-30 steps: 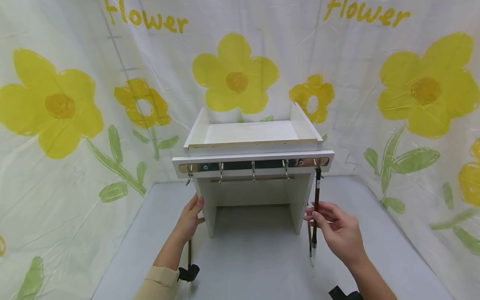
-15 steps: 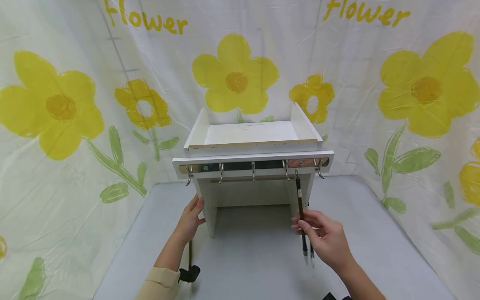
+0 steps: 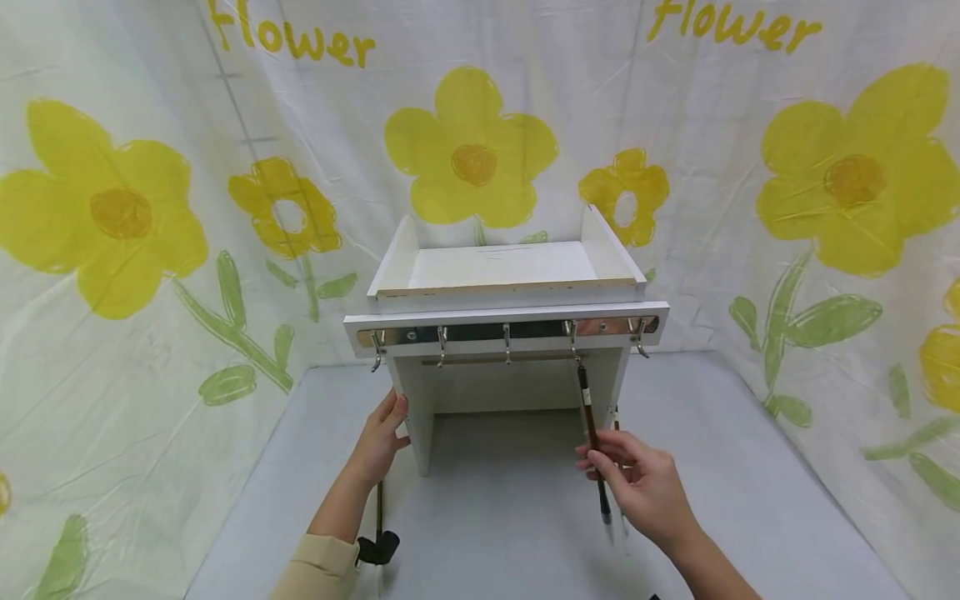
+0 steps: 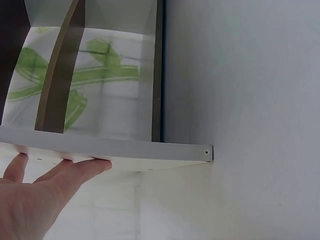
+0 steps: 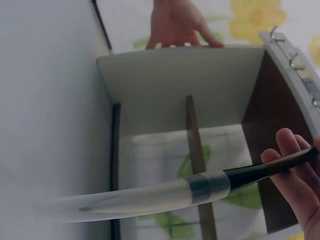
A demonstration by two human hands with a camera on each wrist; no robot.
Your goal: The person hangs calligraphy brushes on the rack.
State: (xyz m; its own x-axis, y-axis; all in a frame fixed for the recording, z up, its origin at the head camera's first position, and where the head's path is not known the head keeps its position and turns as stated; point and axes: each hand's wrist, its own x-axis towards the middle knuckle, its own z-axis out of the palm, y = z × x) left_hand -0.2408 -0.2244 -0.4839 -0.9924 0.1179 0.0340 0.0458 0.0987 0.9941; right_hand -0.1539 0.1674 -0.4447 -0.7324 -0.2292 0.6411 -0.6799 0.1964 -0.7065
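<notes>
My right hand [image 3: 630, 483] pinches a calligraphy brush [image 3: 591, 421] by its brown shaft. The brush is tilted, its top end right at the second hook [image 3: 574, 342] from the right on a white hook rack [image 3: 480, 319]. In the right wrist view a clear cap [image 5: 150, 197] covers the pale bristles of the brush. Across the rack, my left hand [image 3: 382, 437] rests against the outer left side of a white shelf [image 3: 414, 408]. In the left wrist view its fingers [image 4: 90, 167] lie extended against that panel.
Another thin brush [image 3: 379, 508] lies on the pale table [image 3: 487, 533] beside my left forearm. One more brush [image 3: 617, 419] shows partly behind my right hand. The shelf's open-topped upper part [image 3: 502, 265] stands behind the rack, before a flower-printed curtain [image 3: 472, 150].
My right hand has carried the brush left and slightly down, from the rightmost hook to the hook beside it. The left hand has stayed in place on the shelf.
</notes>
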